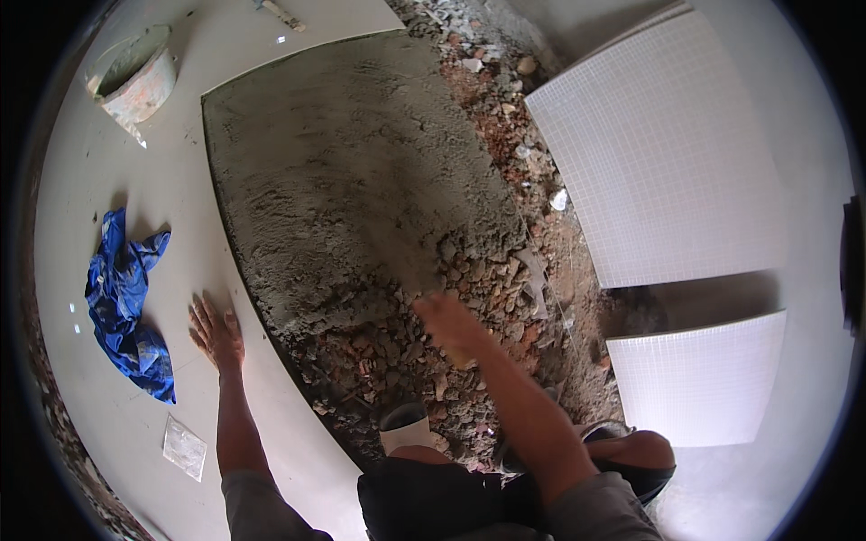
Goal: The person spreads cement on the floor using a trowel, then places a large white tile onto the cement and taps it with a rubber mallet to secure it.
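Observation:
My left hand (216,334) lies flat with spread fingers on the pale floor tile (194,261), close to its edge with the mortar. A crumpled blue cloth (126,307) is just beyond it to the left. Over the lower part of the grey mortar bed (334,153), my right hand (448,325) is closed around a long, greyish tool (397,248). Motion smears the tool, and its exact kind is unclear; a yellowish end shows below the fist. The mortar is smooth at the far side and rough near the rubble (388,370).
A mortar-stained bucket (140,86) stands far left, with a handled tool (281,14) farther right. A small square piece (185,447) lies near left. On the right are large tiles with gridded backs (667,149) and a smaller gridded piece (699,379). Broken debris (514,135) runs alongside the mortar.

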`<action>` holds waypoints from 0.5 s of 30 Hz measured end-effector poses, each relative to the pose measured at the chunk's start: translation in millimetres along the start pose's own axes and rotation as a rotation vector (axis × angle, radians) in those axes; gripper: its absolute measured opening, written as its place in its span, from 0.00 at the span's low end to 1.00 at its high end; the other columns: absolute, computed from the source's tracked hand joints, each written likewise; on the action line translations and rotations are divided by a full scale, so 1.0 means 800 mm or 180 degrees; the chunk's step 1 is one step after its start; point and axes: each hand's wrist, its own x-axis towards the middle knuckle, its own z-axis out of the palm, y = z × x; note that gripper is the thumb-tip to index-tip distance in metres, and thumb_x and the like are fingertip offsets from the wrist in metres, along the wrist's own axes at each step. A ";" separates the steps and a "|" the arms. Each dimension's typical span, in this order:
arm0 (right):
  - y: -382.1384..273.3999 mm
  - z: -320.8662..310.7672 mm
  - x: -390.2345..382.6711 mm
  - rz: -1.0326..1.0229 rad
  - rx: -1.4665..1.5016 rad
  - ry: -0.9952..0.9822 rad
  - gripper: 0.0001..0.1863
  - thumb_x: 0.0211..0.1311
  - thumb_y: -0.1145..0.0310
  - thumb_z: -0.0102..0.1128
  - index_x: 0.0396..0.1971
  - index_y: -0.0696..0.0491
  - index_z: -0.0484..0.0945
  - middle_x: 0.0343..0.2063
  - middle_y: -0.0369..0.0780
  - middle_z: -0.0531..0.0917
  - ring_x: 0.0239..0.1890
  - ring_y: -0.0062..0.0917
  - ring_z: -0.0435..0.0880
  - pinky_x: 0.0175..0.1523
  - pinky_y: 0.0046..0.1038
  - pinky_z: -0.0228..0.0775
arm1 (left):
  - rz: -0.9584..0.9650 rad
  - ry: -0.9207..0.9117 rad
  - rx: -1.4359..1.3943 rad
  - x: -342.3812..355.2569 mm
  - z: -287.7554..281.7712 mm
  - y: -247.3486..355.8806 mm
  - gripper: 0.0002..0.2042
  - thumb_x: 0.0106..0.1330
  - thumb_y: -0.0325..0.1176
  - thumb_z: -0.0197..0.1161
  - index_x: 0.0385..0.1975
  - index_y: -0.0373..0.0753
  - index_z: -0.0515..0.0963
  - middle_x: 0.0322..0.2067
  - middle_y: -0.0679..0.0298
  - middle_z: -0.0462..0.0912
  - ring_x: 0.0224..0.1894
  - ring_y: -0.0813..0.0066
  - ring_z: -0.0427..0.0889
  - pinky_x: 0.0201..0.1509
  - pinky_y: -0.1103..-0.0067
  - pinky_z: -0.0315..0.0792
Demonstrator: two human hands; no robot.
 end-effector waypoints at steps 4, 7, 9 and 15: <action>0.063 -0.059 -0.032 0.1239 0.1307 0.1130 0.21 0.67 0.56 0.48 0.43 0.60 0.75 0.38 0.49 0.79 0.33 0.34 0.82 0.41 0.38 0.74 | -0.0032 0.0094 0.0136 -0.001 0.008 0.001 0.34 0.69 0.61 0.32 0.70 0.48 0.46 0.71 0.62 0.44 0.73 0.60 0.39 0.71 0.54 0.34; 0.075 -0.086 -0.048 0.1258 0.1310 0.0645 0.21 0.67 0.55 0.49 0.41 0.61 0.75 0.30 0.47 0.81 0.30 0.32 0.82 0.41 0.40 0.73 | -0.0062 0.0119 0.0198 -0.001 0.010 0.001 0.34 0.69 0.61 0.33 0.70 0.49 0.46 0.71 0.63 0.44 0.73 0.60 0.40 0.71 0.55 0.35; 0.079 -0.092 -0.049 0.1024 0.1337 0.0691 0.21 0.67 0.55 0.49 0.41 0.61 0.74 0.25 0.45 0.81 0.26 0.30 0.81 0.41 0.40 0.73 | 0.0113 0.0368 0.0059 -0.002 0.009 0.003 0.33 0.69 0.60 0.33 0.70 0.50 0.46 0.71 0.64 0.44 0.73 0.60 0.41 0.71 0.55 0.36; 0.144 -0.121 -0.052 0.1768 0.0496 0.1987 0.22 0.66 0.53 0.49 0.42 0.59 0.75 0.30 0.49 0.82 0.35 0.38 0.82 0.44 0.40 0.72 | 0.0192 0.0507 -0.0031 -0.004 0.004 0.006 0.32 0.70 0.59 0.33 0.70 0.52 0.46 0.71 0.66 0.44 0.73 0.60 0.42 0.71 0.54 0.37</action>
